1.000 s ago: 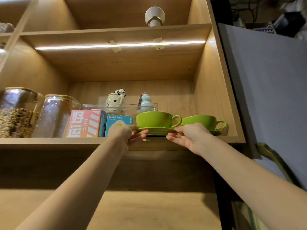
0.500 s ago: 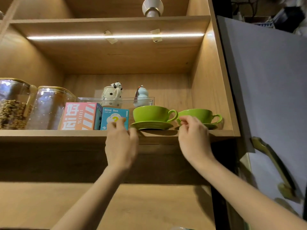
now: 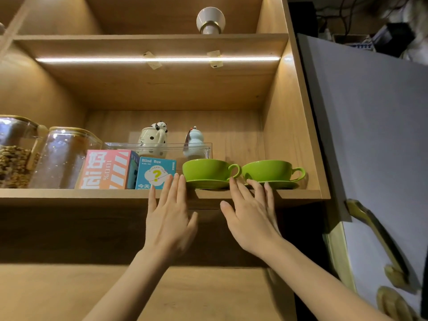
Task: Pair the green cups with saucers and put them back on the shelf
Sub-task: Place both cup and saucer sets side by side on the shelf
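Two green cups stand side by side on the wooden shelf [image 3: 69, 193], each on a green saucer. The left cup [image 3: 206, 169] rests on its saucer [image 3: 208, 183]; the right cup [image 3: 268, 170] rests on its saucer [image 3: 281, 184], handles pointing right. My left hand [image 3: 170, 218] is flat and open below the shelf edge, fingertips reaching up beside the left saucer. My right hand [image 3: 251, 218] is open too, fingers spread, tips between the two saucers at the shelf's front edge. Neither hand holds anything.
Left of the cups stand a blue "Blind Box" carton [image 3: 155, 173], a pink carton [image 3: 106, 169] and two glass jars [image 3: 62, 156]. Behind is a clear tray [image 3: 206, 148] with two ceramic figures. A grey door [image 3: 370, 140] with a brass handle hangs open at the right.
Both hands let go of the left cup's saucer, which now sits on the shelf, then drew back and down below the shelf edge with fingers opening flat.
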The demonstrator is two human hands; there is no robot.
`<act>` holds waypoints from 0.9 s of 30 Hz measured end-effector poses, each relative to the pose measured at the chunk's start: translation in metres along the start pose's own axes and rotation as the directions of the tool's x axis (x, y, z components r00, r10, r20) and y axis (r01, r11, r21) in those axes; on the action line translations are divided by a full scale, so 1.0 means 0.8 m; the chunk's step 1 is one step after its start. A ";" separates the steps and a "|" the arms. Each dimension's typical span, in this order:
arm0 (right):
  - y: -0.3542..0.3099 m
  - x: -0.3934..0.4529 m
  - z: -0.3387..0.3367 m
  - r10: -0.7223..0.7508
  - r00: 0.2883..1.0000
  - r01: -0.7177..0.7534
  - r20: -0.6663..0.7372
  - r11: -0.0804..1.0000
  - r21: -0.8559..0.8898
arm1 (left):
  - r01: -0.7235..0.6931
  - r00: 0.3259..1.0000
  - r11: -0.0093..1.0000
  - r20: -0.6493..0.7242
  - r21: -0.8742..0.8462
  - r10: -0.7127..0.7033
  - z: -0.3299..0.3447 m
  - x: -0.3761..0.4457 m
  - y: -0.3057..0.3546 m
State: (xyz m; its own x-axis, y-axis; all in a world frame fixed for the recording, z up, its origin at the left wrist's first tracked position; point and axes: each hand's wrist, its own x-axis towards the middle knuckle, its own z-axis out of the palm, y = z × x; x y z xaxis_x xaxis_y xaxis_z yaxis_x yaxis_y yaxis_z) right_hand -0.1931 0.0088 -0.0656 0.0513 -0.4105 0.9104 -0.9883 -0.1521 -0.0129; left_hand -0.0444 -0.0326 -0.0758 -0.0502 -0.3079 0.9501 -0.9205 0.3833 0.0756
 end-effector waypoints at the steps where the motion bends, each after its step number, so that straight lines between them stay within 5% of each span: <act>1: -0.001 0.002 0.000 0.000 1.000 0.000 0.002 1.000 -0.014 | -0.008 1.000 1.000 0.007 0.015 0.008 0.000 0.000 -0.001; 16: -0.008 0.007 0.003 0.005 0.999 -0.005 -0.032 1.000 -0.013 | 0.071 0.997 0.995 0.002 -0.073 -0.071 0.007 0.005 0.007; 20: -0.012 -0.005 0.005 -0.102 0.993 0.102 -0.056 0.995 -0.012 | 0.084 0.996 0.987 -0.004 -0.140 -0.085 0.004 0.009 0.003; 27: -0.011 -0.001 0.003 -0.085 0.996 0.086 0.011 0.996 -0.030 | 0.095 0.994 0.952 -0.016 -0.290 -0.104 0.002 0.009 0.003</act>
State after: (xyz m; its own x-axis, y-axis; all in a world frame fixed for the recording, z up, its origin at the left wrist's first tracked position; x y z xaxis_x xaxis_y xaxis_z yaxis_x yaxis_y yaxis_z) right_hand -0.1844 0.0080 -0.0675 0.1371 -0.4062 0.9035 -0.9841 -0.1600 0.0774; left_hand -0.0480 -0.0352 -0.0696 0.0519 -0.3317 0.9420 -0.7693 0.5882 0.2495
